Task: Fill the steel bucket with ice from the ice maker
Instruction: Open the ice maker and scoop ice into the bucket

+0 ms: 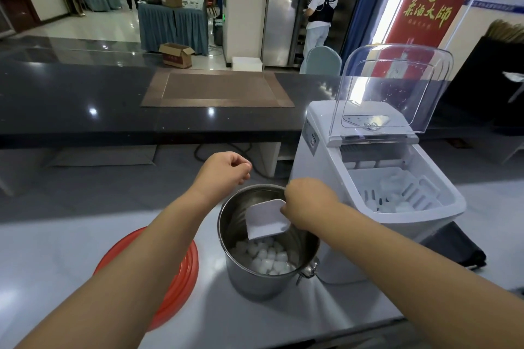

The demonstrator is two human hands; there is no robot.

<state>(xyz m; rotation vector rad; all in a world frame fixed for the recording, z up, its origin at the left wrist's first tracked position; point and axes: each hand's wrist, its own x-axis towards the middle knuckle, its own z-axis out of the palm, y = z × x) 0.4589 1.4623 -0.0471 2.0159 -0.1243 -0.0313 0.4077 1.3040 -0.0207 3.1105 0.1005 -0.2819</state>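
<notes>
Pale counter (71, 249), dark bar (85, 99) behind, steel bucket (249, 280) by ice maker (320, 167), right grip (309, 201) clamped on scoop (266, 219), left grip (224, 168) slack, empty

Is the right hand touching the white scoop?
Touching. The head view shows the right hand gripping the white scoop at its edge, with no gap between them.

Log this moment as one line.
right hand holds white scoop in steel bucket | left hand idle | ice at bucket bottom | ice maker lid raised
</notes>
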